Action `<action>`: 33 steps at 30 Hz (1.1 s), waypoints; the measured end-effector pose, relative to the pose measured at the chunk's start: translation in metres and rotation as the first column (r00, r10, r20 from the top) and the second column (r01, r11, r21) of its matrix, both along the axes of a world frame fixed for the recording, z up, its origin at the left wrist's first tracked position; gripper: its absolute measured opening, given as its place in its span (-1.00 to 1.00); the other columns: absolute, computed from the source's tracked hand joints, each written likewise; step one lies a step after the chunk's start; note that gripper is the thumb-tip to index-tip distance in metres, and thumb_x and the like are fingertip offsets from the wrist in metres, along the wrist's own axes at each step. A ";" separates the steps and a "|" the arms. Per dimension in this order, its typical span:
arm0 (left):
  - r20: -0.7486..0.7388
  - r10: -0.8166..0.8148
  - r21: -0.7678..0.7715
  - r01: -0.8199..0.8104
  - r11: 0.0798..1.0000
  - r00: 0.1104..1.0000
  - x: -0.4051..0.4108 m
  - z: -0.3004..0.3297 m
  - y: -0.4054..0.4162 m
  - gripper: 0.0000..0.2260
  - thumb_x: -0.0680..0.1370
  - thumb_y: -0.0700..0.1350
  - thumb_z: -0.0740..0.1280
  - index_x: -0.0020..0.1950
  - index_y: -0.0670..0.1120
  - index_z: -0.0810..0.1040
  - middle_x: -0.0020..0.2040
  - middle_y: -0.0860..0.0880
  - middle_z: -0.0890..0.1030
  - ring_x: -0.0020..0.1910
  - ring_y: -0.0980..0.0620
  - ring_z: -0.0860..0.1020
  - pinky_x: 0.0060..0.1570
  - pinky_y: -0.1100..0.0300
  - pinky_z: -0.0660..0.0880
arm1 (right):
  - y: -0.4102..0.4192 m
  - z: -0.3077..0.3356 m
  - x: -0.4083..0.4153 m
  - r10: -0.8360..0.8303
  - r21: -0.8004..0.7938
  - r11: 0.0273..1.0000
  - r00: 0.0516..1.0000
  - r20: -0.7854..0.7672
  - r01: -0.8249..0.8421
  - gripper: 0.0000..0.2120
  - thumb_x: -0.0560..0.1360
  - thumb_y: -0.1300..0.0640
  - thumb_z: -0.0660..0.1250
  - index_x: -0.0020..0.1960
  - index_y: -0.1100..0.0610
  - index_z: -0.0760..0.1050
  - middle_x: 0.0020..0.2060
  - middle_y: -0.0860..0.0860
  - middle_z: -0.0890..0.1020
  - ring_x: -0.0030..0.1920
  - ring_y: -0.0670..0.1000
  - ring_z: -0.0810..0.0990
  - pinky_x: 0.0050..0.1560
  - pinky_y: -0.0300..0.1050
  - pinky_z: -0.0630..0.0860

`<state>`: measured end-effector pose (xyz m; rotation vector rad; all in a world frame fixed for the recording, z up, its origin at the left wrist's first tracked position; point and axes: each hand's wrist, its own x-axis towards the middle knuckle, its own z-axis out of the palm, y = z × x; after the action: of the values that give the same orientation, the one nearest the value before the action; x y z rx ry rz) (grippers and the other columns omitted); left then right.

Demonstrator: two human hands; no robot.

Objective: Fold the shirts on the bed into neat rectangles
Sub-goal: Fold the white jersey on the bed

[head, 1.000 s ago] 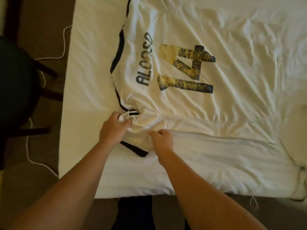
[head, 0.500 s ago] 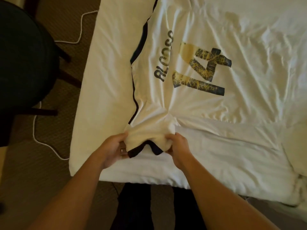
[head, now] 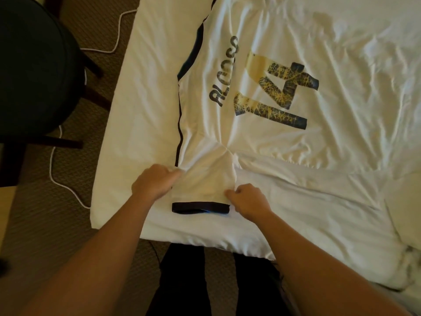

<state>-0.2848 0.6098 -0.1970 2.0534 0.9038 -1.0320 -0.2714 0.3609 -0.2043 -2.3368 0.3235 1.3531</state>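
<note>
A white jersey (head: 268, 137) with dark trim, dark lettering and a cracked number 14 lies back-up on the white bed (head: 145, 92). Its near sleeve (head: 205, 185) points toward me and ends in a dark cuff (head: 200, 207). My left hand (head: 152, 183) grips the sleeve's left edge with curled fingers. At the sleeve's right edge, just above the cuff, my right hand (head: 248, 199) pinches the fabric. The sleeve lies stretched flat between the two hands.
A dark round chair (head: 34, 71) stands on the carpet left of the bed, with a white cable (head: 57, 160) trailing around its legs. The bed's near edge (head: 205, 242) runs just in front of my dark trouser legs (head: 182, 281). Rumpled sheet fills the right side.
The bunched sleeve has been drawn out toward me and laid flat, its dark cuff now straight. Both hands moved apart to the sleeve's sides. The view shifted closer.
</note>
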 end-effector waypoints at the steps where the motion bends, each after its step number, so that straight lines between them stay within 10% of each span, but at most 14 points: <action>1: 0.072 0.013 0.033 -0.015 0.999 0.997 0.012 0.000 -0.004 -0.61 0.52 0.21 0.31 -0.24 -0.11 0.53 -0.28 -0.07 0.60 -0.25 -0.15 0.59 -0.24 0.09 0.41 | -0.001 0.002 0.008 0.044 -0.052 0.998 0.996 0.073 -0.041 -0.57 0.57 -0.13 0.23 -0.28 0.20 0.49 -0.36 0.09 0.58 -0.33 0.13 0.58 -0.30 -0.03 0.50; 9: 0.239 0.480 -0.172 -0.449 0.877 0.844 0.051 -0.024 0.008 -0.81 0.60 -0.11 0.38 -0.16 -0.18 0.54 -0.20 -0.17 0.60 -0.20 -0.21 0.62 -0.11 -0.13 0.62 | 0.020 0.009 0.092 -0.007 0.072 0.997 0.917 0.398 -0.023 -0.71 0.56 0.08 0.26 -0.31 0.15 0.39 -0.43 0.04 0.47 -0.40 0.04 0.41 -0.36 -0.11 0.35; 16: 0.159 0.561 -0.256 -0.514 0.818 0.813 0.092 -0.026 0.041 -0.77 0.54 -0.09 0.35 -0.15 -0.26 0.66 -0.28 -0.20 0.70 -0.35 -0.16 0.67 -0.45 0.21 0.46 | 0.072 0.018 0.214 0.189 0.042 0.966 0.808 0.558 -0.255 -0.84 0.60 0.11 0.20 -0.04 0.12 0.54 -0.19 0.02 0.60 -0.20 0.05 0.55 -0.30 -0.15 0.36; 20: 0.324 0.527 -0.296 -0.445 0.845 0.786 0.165 -0.037 0.049 -0.69 0.51 0.01 0.40 -0.23 -0.24 0.62 -0.30 -0.16 0.68 -0.32 -0.13 0.66 -0.28 0.11 0.56 | 0.117 0.015 0.287 0.452 -0.147 0.861 0.600 0.660 -0.486 -0.71 0.68 0.18 0.12 0.27 0.20 0.55 0.23 0.09 0.53 0.26 0.13 0.47 0.21 -0.05 0.42; 26: 0.366 0.485 -0.344 -0.369 0.863 0.794 0.226 -0.054 0.059 -0.62 0.36 0.14 0.49 -0.33 -0.16 0.52 -0.33 -0.22 0.59 -0.29 -0.22 0.63 -0.21 -0.14 0.63 | 0.177 -0.001 0.383 0.667 -0.432 0.727 0.402 0.627 -0.533 -0.66 0.59 0.17 0.20 0.35 0.13 0.48 0.27 0.13 0.46 0.30 0.20 0.40 0.19 0.11 0.44; 30: 0.338 0.523 -0.398 -0.384 0.833 0.783 0.224 -0.069 0.064 -0.79 0.45 -0.07 0.57 -0.19 -0.17 0.62 -0.25 -0.19 0.68 -0.25 -0.16 0.68 -0.20 -0.05 0.66 | 0.200 -0.003 0.413 0.896 -0.651 0.442 0.272 0.350 -0.617 -0.78 0.56 0.07 0.28 0.17 0.10 0.53 -0.07 0.07 0.51 0.01 0.16 0.47 0.07 0.05 0.34; 33: 0.329 0.679 -0.505 -0.486 0.714 0.656 0.216 -0.068 0.074 -0.85 0.51 -0.16 0.51 -0.14 -0.15 0.58 -0.25 -0.14 0.66 -0.27 -0.07 0.64 -0.21 0.04 0.62 | 0.216 -0.001 0.422 0.803 -0.490 0.582 0.364 0.473 -0.649 -0.87 0.58 0.14 0.26 0.10 0.12 0.50 -0.20 0.04 0.44 -0.14 0.15 0.45 -0.08 0.02 0.37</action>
<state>-0.0691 0.6833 -0.2646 1.4106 0.9179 -0.2465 0.1505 0.5772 -0.2057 -3.1221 -0.9939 0.6211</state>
